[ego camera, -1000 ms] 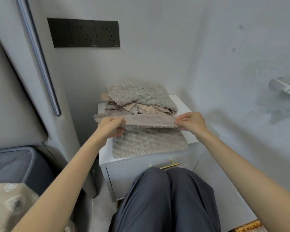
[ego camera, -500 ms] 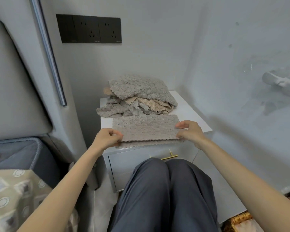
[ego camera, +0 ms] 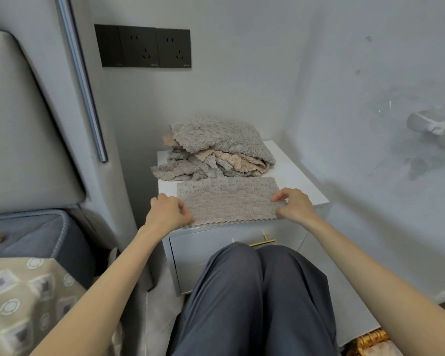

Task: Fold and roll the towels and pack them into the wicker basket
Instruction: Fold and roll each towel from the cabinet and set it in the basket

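In the middle of the frame, a folded towel (ego camera: 229, 201) lies flat on the nightstand (ego camera: 301, 181), left hand (ego camera: 167, 213) pinching its left edge, right hand (ego camera: 297, 205) pinching its right edge.

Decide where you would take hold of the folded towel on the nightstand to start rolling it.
Pinch one short end, coming from that side: the folded towel lies flat as a long strip, so it rolls along its length.

We saw grey walls (ego camera: 242, 86), a black socket panel (ego camera: 142, 46), a padded headboard (ego camera: 18, 119), and a white surface (ego camera: 301, 181) above a drawer (ego camera: 203, 250), perhaps brass-handled.
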